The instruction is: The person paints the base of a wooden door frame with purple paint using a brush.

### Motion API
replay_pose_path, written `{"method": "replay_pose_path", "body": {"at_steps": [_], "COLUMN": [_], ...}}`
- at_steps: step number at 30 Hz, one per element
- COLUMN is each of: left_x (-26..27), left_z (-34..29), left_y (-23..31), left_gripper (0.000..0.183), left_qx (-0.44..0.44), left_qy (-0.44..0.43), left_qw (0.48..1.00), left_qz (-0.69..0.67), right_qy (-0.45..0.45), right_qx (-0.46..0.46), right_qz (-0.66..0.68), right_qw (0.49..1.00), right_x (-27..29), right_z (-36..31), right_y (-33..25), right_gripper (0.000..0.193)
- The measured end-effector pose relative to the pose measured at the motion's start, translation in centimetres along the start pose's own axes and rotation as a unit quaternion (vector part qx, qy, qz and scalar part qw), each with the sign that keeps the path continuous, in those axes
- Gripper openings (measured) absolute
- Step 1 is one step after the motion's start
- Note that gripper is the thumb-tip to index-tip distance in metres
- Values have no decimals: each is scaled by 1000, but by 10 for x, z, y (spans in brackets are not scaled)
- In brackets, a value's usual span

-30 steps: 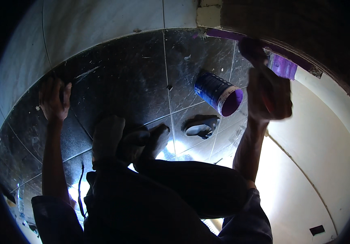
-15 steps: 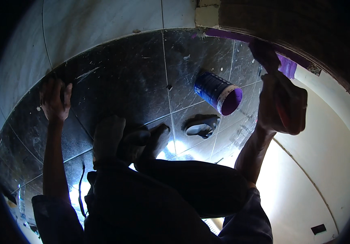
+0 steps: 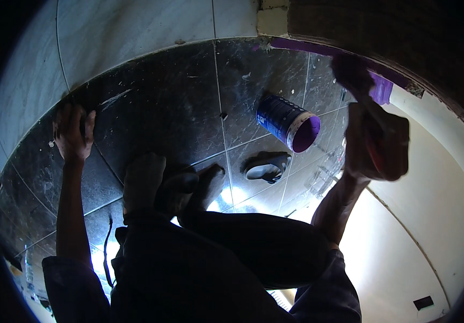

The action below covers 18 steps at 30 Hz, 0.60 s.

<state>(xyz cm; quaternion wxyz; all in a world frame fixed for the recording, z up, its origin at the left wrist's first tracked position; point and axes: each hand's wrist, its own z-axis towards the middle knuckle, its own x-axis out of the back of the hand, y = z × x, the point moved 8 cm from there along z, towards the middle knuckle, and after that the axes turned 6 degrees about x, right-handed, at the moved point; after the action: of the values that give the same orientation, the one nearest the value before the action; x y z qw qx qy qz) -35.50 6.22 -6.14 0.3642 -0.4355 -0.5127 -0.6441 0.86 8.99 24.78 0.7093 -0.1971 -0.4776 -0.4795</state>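
Note:
My left hand (image 3: 73,134) rests on the dark floor tiles (image 3: 156,97) close to the pale marbled wall, with its fingers stretched out and nothing in them. At the right, my right hand (image 3: 358,145) grips a paintbrush (image 3: 354,75) that looks reddish at its handle. The dark, motion-smeared bristles lie by a purple painted strip (image 3: 302,47) along the foot of the wall. Left of that hand, a blue paint can (image 3: 277,116) lies on its side, purple inside, its mouth toward me. Shadow hides part of the right fingers.
A dark sandal (image 3: 267,168) lies on the floor below the can. My feet (image 3: 144,180) are in the middle, beside another sandal. The pale wall (image 3: 420,215) rises on the right, with a purple patch (image 3: 381,89) at its far end. A dark cord (image 3: 108,253) hangs near my left knee.
My right hand and the paintbrush have shifted slightly to the right and toward me. The left hand, the can and the sandal stay where they were.

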Motion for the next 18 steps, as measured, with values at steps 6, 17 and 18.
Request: {"method": "replay_pose_path", "body": {"at_steps": [6,17,18], "left_x": [0,5,4], "left_z": [-6,-2,-1], "left_y": [-5,0,1], "left_gripper": [31,30,30], "left_qx": [2,-8,-6], "left_qy": [3,17,6], "left_qw": [1000,1000,1000], "left_qz": [10,6,3], "right_qy": [-41,-38,-51], "right_qx": [-25,-25,-34], "right_qz": [58,54,46], "right_qw": [997,997,997], "right_x": [-34,-33,-34], "right_z": [-24,-24,-21], "right_y": [8,10,14], "right_gripper": [28,26,26]}}
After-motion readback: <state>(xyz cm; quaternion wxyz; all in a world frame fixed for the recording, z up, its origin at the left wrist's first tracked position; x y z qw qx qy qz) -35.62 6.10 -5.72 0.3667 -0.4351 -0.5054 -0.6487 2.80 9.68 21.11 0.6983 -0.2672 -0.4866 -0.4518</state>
